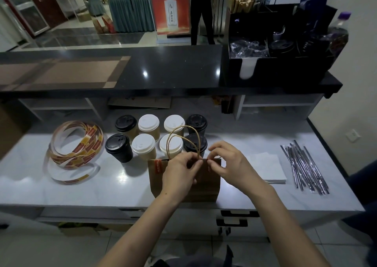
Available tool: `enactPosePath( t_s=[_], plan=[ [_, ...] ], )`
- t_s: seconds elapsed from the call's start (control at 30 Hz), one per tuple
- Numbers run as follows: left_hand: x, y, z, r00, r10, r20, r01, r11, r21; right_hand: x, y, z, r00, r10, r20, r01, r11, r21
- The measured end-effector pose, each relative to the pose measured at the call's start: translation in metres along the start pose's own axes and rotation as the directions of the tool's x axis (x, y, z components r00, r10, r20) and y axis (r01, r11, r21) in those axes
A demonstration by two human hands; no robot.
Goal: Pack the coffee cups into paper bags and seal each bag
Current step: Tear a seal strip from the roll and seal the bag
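Left hand (179, 173): I see it pinching the paper bag (207, 193) at its top edge.
Right hand (226, 162): pinching the same edge, just beside.
Coffee cups (143, 146): eight, lidded, behind the bag.

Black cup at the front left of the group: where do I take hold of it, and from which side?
Grip the black cup round its dark body just below the lid, coming from the near left. It stands upright; a white-lidded cup crowds its right and another black-lidded cup stands behind, while nothing touches its near-left side.
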State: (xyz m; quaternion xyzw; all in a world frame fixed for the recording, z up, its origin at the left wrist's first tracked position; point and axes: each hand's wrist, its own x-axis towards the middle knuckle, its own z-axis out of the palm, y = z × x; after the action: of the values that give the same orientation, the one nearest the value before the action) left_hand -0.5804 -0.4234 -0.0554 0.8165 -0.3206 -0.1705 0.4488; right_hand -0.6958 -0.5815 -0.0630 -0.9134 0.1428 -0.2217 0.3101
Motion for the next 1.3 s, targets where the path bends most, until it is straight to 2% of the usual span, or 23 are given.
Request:
enactPosePath(
  t_s=[0.47, 0.77, 0.97, 1.3],
  plan=[
    [0.001, -0.003, 0.002, 1.0, 0.006, 0.01, -0.006, 1.0, 0.027, -0.003, 0.007, 0.006, 0.968, 0.192, 0.163, -0.186, 0.981, -0.048],
    [-0.006, 0.003, -0.013, 1.0, 0.015, 0.002, -0.015, 0.997, -0.073, -0.007, -0.002, -0.004, 0.963, 0.203, 0.175, -0.215, 0.975, 0.049],
    [-0.021, -0.007, -0.051, 0.997, 0.054, -0.058, -0.06, 0.992, -0.109, -0.008, -0.007, -0.007, 0.964, 0.208, 0.169, -0.224, 0.971, 0.085],
    [-0.023, -0.029, -0.096, 0.97, -0.048, -0.237, 0.028, 0.996, -0.089, -0.008, -0.01, -0.008, 0.963, 0.214, 0.163, -0.234, 0.965, 0.115]
  ],
)
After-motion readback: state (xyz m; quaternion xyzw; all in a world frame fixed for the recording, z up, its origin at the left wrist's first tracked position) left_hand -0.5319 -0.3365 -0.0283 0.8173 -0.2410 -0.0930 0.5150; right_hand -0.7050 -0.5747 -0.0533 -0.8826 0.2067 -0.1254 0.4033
